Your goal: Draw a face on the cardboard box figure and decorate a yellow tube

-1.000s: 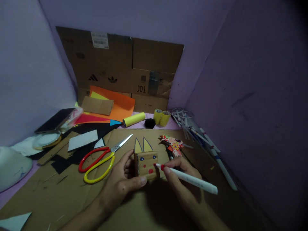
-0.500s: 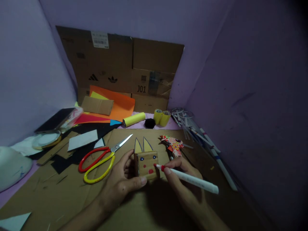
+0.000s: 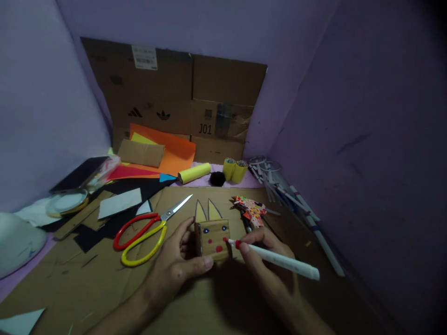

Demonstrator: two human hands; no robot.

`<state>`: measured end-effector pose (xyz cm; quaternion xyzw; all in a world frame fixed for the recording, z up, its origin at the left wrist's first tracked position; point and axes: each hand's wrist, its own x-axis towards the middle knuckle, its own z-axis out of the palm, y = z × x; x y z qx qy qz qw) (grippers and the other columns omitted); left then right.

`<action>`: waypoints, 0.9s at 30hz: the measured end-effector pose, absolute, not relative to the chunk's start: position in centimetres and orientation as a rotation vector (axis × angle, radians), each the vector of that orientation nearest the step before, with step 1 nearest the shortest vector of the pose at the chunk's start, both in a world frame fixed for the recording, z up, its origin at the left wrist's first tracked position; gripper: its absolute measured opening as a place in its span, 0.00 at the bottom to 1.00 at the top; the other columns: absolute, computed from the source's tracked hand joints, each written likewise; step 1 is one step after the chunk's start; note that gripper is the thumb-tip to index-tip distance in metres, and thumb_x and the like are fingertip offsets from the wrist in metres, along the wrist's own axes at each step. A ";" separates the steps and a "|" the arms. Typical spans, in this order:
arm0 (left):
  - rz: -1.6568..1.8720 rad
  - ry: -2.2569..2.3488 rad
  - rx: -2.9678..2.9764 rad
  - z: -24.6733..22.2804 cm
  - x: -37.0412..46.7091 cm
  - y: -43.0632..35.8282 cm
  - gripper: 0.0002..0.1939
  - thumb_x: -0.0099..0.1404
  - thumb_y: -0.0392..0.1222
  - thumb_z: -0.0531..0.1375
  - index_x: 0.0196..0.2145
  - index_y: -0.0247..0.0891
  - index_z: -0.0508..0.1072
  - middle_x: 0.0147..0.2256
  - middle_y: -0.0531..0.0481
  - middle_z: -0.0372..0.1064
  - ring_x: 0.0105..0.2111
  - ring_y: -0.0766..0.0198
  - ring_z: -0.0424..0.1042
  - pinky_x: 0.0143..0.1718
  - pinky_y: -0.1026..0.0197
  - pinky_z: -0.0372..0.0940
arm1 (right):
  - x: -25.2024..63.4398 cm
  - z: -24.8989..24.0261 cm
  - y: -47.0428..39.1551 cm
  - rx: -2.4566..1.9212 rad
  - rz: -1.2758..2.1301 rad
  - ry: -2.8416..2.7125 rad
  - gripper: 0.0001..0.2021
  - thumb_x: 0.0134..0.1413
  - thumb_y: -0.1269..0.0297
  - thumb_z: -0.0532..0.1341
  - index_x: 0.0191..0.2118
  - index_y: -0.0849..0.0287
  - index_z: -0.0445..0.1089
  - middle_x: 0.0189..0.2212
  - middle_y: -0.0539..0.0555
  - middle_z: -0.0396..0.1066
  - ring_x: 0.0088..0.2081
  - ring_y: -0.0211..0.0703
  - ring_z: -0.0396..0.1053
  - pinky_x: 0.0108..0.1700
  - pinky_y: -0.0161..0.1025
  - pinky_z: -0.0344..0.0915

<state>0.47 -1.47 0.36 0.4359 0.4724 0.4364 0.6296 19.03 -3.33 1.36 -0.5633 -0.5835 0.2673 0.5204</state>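
A small cardboard box (image 3: 213, 238) bears a drawn animal face with blue eyes, red cheek spots and a red mouth. Two pointed yellow ears (image 3: 211, 211) with dark outlines rise from its top edge. My left hand (image 3: 181, 260) grips the box from its left side, the thumb along the lower front edge. Between the fingers of my right hand (image 3: 261, 258) is a white marker (image 3: 282, 262) with a red collar, its tip at the red spot on the face's right cheek. Left of the box lie open scissors (image 3: 153, 232) with one red and one yellow handle.
Patterned paper (image 3: 253, 210) lies behind my right hand. Further back are a yellow roll (image 3: 194, 173), a black yarn ball (image 3: 217, 178) and two joined yellow tubes (image 3: 235, 170). Rolled paper sticks (image 3: 307, 214) line the right wall. Orange paper (image 3: 179, 156) leans by the cardboard backdrop (image 3: 174, 83).
The marker and my right hand have shifted very slightly to the right. My left hand and the box stay in place.
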 end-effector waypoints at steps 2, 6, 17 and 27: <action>0.999 1.089 0.995 0.4 0.5 -1.5 0.50 0.44 0.40 0.72 0.62 0.34 0.56 0.54 0.36 0.70 0.54 0.42 0.69 0.51 0.50 0.67 | 19.3 1.4 -3.2 -1.348 0.622 -1.464 0.09 0.50 0.61 0.61 0.23 0.58 0.70 0.14 0.47 0.66 0.16 0.36 0.61 0.18 0.31 0.52; 1.002 1.077 0.963 0.5 0.5 -1.5 0.51 0.43 0.40 0.72 0.62 0.33 0.55 0.55 0.35 0.69 0.55 0.42 0.68 0.51 0.52 0.67 | 19.2 1.4 -3.2 -1.325 0.652 -1.454 0.09 0.50 0.60 0.62 0.24 0.58 0.71 0.14 0.47 0.67 0.16 0.36 0.62 0.18 0.31 0.54; 0.993 1.094 0.985 0.5 0.6 -1.5 0.52 0.43 0.41 0.72 0.63 0.32 0.54 0.54 0.36 0.70 0.53 0.44 0.70 0.50 0.53 0.68 | 19.4 1.5 -3.2 -1.329 0.666 -1.480 0.08 0.50 0.61 0.61 0.25 0.57 0.71 0.13 0.46 0.67 0.15 0.36 0.61 0.16 0.31 0.52; 0.995 1.100 0.995 0.7 0.5 -1.6 0.51 0.44 0.41 0.72 0.62 0.32 0.54 0.54 0.36 0.70 0.53 0.44 0.70 0.50 0.53 0.67 | 18.5 1.6 -3.6 -1.359 0.673 -1.352 0.08 0.50 0.60 0.61 0.24 0.56 0.70 0.14 0.45 0.64 0.16 0.35 0.60 0.19 0.32 0.52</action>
